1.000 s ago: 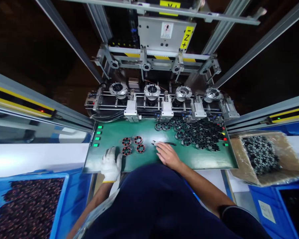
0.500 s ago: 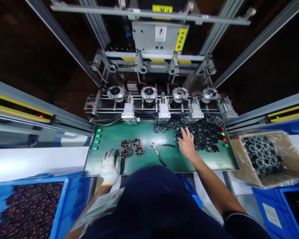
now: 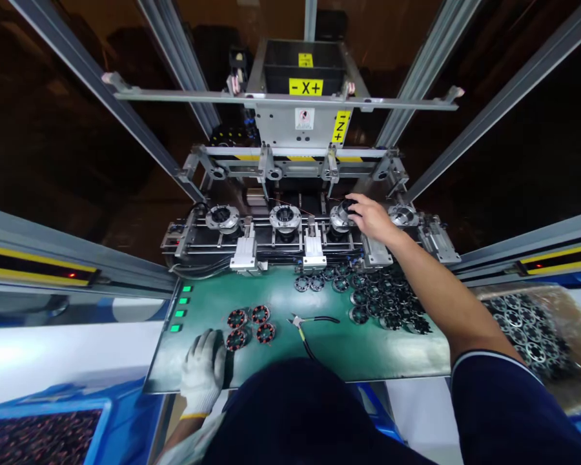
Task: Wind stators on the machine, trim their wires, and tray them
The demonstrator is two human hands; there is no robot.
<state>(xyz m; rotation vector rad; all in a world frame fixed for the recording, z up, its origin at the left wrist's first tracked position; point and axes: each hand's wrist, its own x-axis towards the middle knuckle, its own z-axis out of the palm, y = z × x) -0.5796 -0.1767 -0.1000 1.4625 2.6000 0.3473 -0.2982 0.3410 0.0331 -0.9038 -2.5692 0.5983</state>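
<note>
My right hand (image 3: 372, 218) is bare and stretched forward, its fingers closed around a black motor stator core (image 3: 347, 206). The core sits at the third round metal holder (image 3: 337, 223) of the machine; whether it is fully seated is hidden by my fingers. My left hand (image 3: 202, 371), in a white knitted glove, lies flat with fingers out on the green worktop (image 3: 281, 294). Just to its right are several stators wound with copper-red wire (image 3: 237, 318). Diagonal cutters (image 3: 297, 321) lie spread in the middle. Black cores also show in the first holder (image 3: 223, 217) and second holder (image 3: 285, 216).
A pile of black stator cores (image 3: 387, 300) covers the worktop's right part. Above the holders spans the machine's crossbar (image 3: 290, 100). Light-curtain posts (image 3: 39, 263) flank both sides. A carton of cores (image 3: 527, 326) stands right, a blue bin (image 3: 43, 429) left.
My right hand has moved from the core pile forward to the third holder, carrying a core. My left hand stays resting on the worktop. The view has tilted upward.
</note>
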